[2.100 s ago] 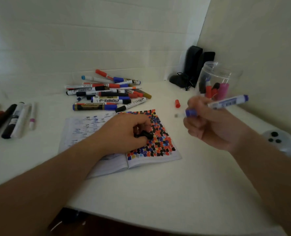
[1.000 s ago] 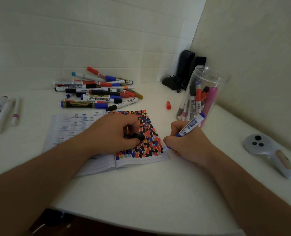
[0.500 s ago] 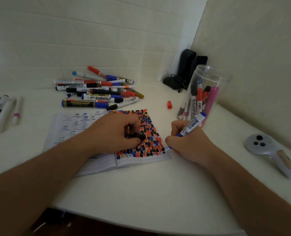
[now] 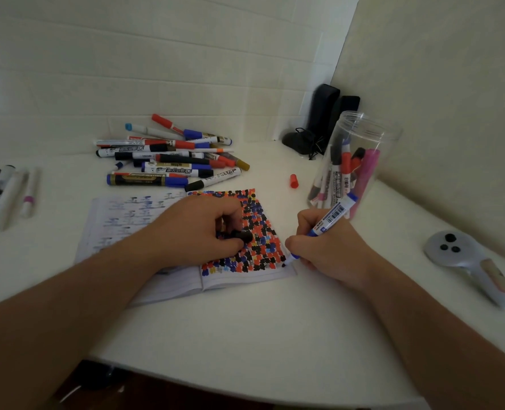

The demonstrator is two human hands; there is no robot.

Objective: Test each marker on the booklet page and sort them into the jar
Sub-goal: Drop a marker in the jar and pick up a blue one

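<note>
Item one: my right hand (image 4: 331, 250) grips a blue marker (image 4: 328, 221), uncapped, its tip down at the right edge of the booklet (image 4: 144, 232) page, barrel slanting up and away toward the jar (image 4: 357, 161).

Item two: my left hand (image 4: 198, 232) rests on the open booklet, fingers curled round a small black cap (image 4: 243, 236) (I take it for a cap; only the end shows). Under and beyond this hand the right-hand page is filled with black, blue and red-orange blots.

Item three: the jar, clear plastic, upright, just beyond my right hand, holding several markers standing on end, among them red, black and pink.

Item four: a loose red cap (image 4: 294, 181) on the surface between the booklet and the jar.

Item five: a heap of markers (image 4: 168, 159) lying beyond my left hand, past the booklet's far edge.

Item six: a few more markers (image 4: 2, 196) lying well left of my left hand.

Item seven: a grey handheld controller (image 4: 467, 261) on the surface to the right of my right hand.
</note>
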